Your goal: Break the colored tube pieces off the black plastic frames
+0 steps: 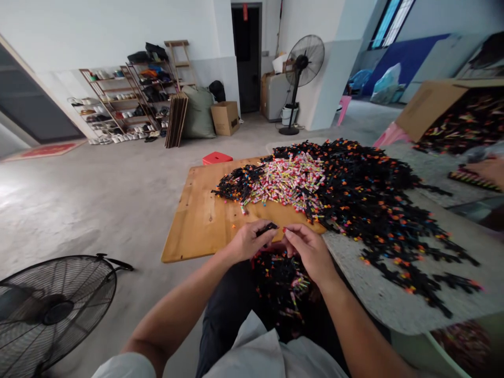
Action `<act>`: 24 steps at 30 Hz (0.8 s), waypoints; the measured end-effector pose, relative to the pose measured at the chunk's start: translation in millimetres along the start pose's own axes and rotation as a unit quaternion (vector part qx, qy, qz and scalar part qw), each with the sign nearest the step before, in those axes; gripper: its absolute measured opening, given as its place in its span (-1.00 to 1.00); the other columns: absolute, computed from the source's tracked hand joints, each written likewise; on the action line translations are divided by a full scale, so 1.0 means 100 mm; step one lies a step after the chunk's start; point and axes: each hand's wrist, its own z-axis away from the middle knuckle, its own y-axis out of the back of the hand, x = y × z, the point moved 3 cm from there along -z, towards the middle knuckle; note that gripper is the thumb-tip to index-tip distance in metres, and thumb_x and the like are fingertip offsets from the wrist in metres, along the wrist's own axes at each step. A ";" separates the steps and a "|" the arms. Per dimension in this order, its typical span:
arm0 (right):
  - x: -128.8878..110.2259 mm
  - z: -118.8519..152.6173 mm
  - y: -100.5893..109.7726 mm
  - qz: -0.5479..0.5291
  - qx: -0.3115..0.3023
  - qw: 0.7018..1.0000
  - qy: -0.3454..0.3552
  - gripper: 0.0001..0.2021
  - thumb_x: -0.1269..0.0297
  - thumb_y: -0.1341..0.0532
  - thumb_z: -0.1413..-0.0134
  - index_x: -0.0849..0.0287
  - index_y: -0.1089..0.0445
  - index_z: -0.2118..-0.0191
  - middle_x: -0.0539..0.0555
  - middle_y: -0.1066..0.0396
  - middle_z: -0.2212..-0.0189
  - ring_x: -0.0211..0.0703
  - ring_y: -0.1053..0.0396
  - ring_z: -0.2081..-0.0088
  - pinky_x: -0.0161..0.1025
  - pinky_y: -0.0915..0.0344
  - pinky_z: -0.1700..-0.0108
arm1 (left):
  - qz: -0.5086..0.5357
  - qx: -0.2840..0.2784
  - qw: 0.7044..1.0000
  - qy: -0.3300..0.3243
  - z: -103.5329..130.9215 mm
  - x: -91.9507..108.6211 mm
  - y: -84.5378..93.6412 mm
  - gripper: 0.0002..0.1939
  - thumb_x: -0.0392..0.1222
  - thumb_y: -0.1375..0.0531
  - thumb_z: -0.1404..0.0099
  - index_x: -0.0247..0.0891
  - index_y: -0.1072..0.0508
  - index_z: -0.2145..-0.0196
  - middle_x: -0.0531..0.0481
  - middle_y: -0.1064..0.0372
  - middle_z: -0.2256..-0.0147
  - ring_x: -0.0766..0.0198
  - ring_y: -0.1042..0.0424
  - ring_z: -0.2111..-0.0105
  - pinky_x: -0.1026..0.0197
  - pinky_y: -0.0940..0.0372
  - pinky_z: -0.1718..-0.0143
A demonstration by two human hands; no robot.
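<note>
Wooden board [197,220] below; left hand [252,240] curled round black piece [268,229].

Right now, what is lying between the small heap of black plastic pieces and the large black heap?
In the head view, a pile of small pink-and-white tubes lies between the small heap and the large heap.

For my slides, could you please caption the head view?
The left hand holds a black piece near the right hand, before a wooden board bearing heaped pink-and-white pieces.
</note>
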 end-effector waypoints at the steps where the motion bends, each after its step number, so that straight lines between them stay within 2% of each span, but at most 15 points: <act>1: -0.04 0.01 0.01 0.009 -0.007 1.000 0.002 -0.69 -0.01 -0.33 -0.26 0.15 -0.47 0.12 -0.03 -0.48 0.45 -0.29 -0.31 0.51 -0.30 -0.28 0.42 | 0.007 -0.014 1.000 -0.002 -0.01 0.02 -0.01 -0.67 0.01 -0.14 -0.50 -0.32 -0.54 0.14 0.04 -0.43 0.44 0.36 -0.35 0.46 0.33 -0.26 0.38; 6: -0.12 0.01 0.06 0.056 -0.013 0.998 -0.012 -0.68 0.00 -0.35 -0.23 0.18 -0.52 0.13 -0.06 -0.40 0.52 -0.25 -0.31 0.49 -0.27 -0.27 0.37 | 0.016 -0.046 0.999 -0.013 -0.06 0.09 -0.03 -0.66 -0.01 -0.17 -0.49 -0.33 -0.58 0.06 0.00 -0.50 0.37 0.33 -0.41 0.39 0.33 -0.31 0.31; 11: -0.19 0.00 0.10 0.110 -0.024 0.993 -0.016 -0.66 -0.01 -0.36 -0.20 0.16 -0.55 0.10 -0.02 -0.45 0.48 -0.23 -0.35 0.47 -0.27 -0.28 0.37 | -0.006 -0.064 0.998 -0.021 -0.07 0.11 -0.02 -0.69 -0.05 -0.18 -0.48 -0.32 -0.59 0.05 -0.02 -0.56 0.30 0.30 -0.47 0.33 0.33 -0.34 0.25; 24: -0.12 -0.08 0.12 0.021 -0.072 0.996 -0.058 -0.70 -0.01 -0.38 -0.16 0.15 -0.48 0.27 -0.03 -0.45 0.55 -0.28 -0.32 0.59 -0.32 -0.22 0.51 | -0.055 -0.108 0.991 -0.062 -0.02 0.16 -0.01 -0.69 -0.04 -0.14 -0.52 -0.28 -0.58 0.06 -0.01 -0.56 0.27 0.31 -0.50 0.32 0.35 -0.30 0.25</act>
